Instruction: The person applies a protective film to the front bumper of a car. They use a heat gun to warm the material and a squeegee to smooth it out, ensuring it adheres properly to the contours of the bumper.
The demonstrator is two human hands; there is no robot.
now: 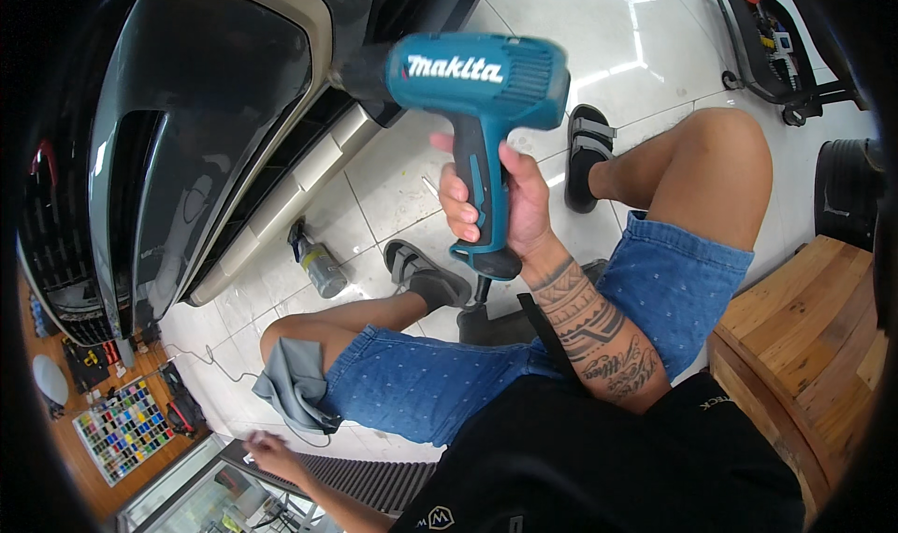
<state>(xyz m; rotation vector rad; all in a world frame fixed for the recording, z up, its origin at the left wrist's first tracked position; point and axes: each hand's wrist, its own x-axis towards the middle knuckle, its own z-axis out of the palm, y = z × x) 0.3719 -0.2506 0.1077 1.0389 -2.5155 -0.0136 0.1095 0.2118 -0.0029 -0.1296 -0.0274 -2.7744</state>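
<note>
My right hand (496,192) is closed round the black grip of a teal power drill (524,93) in the upper middle. The drill lies sideways, its dark, blurred nose pointing left at a glossy dark vehicle body (220,75) with beige trim; whether it touches is unclear. My left hand (269,451) is low at the left, smeared by motion, beside a dark ridged strip (337,477); I cannot tell whether it holds anything. A grey cloth (290,383) is draped over my left knee, above that hand.
A spray bottle (320,266) lies on the white tiled floor. A rolling cart (767,47) is at upper right, a wooden box or bench (804,318) at right. At lower left, a grid of coloured pieces (122,430) and tools lie on a wooden surface.
</note>
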